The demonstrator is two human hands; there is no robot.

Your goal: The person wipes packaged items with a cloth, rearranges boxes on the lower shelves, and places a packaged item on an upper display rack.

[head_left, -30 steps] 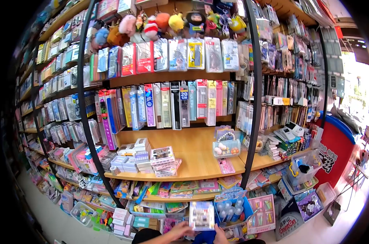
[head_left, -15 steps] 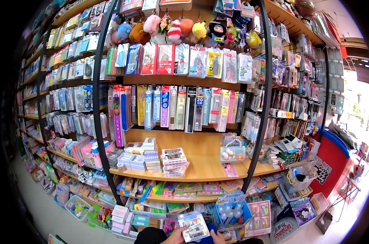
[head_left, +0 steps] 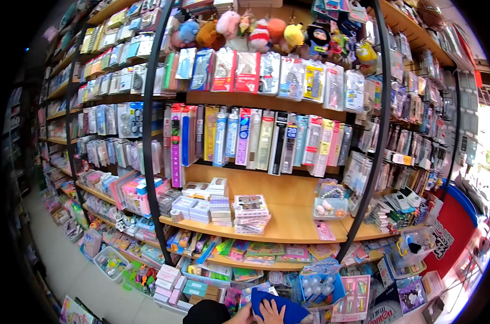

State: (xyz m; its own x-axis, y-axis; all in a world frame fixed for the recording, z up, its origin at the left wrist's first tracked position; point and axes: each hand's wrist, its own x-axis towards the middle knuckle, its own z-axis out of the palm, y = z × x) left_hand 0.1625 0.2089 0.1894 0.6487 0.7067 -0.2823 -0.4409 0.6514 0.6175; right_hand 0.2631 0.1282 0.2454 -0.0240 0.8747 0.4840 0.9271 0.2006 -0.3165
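Observation:
At the bottom edge, a blue cloth (head_left: 288, 311) is bunched beneath my right hand (head_left: 270, 313), which lies on it with spread fingers. My left hand (head_left: 241, 315) is closed at the cloth's left edge; what it grips is hidden. The flat package seen earlier is mostly or wholly covered now. On the wooden shelf (head_left: 288, 227) ahead, a stack of boxed items (head_left: 250, 213) stands beside small white boxes (head_left: 199, 209). A clear case with a beaded handle (head_left: 331, 207) sits farther right.
Black uprights (head_left: 152, 135) frame shelves of hanging packets and plush toys (head_left: 227, 24). Low down are a blue bin of bottles (head_left: 318, 289), a pink boxed set (head_left: 353, 297), stacked small boxes (head_left: 167, 278) and a clear tub (head_left: 111, 264). A red panel (head_left: 453, 235) stands right.
The flat package, earlier in my left hand, is now hidden by the blue cloth. My right hand has moved onto the cloth and spread. The view has turned left.

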